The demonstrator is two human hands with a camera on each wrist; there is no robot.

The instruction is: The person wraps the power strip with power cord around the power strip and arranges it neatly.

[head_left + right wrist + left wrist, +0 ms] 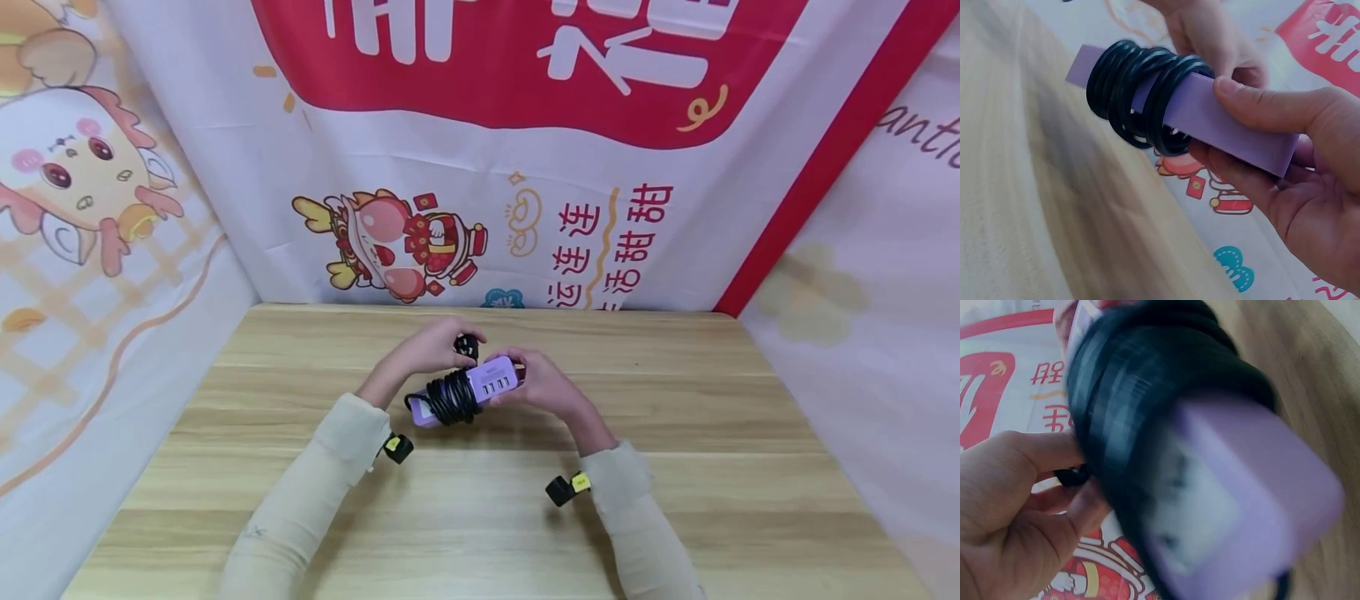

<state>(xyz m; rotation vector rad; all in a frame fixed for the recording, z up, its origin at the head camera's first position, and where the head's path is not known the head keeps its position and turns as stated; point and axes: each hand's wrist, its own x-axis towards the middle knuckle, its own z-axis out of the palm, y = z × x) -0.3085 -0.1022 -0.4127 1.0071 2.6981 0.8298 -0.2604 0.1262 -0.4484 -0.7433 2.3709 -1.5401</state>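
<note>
A purple power strip with several USB ports is held up at a slant over the table. Its black cord is wound in several loops around the middle and left part. My right hand grips the right end, thumb on one side and fingers beneath, as the right wrist view shows. Behind the strip, my left hand pinches the black plug at the cord's end. In the left wrist view the loops and the strip's near end loom large and blurred, partly hiding the left fingertips.
The wooden table runs back to a printed cloth backdrop with red and white designs. More printed cloth hangs at the left and right sides. Each wrist carries a small black camera, one of them the left wrist camera.
</note>
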